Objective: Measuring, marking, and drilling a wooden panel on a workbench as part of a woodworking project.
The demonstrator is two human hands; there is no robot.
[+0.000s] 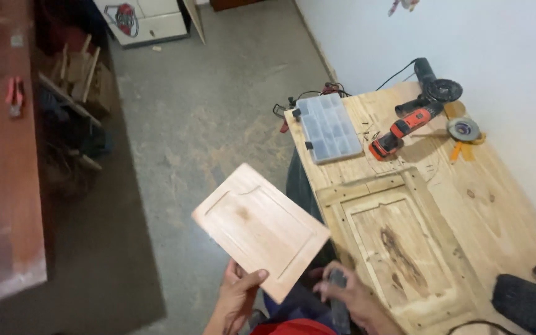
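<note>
Above the concrete floor (218,111), just beside the plywood surface (466,198): wooden board (260,228) with routed groove held up tilted, clear of the surface. Judged to be an inspection step, groove and face under check. Left hand (238,293) closed on the board's lower corner, thumb over the face. Right hand (345,293) curled around a dark block (337,286), likely a sanding block; kind not confirmed. Next move judged to need the board well supported and the block laid flat against it. Noted on the surface: parts organiser (329,127), orange power tool (404,129).
</note>
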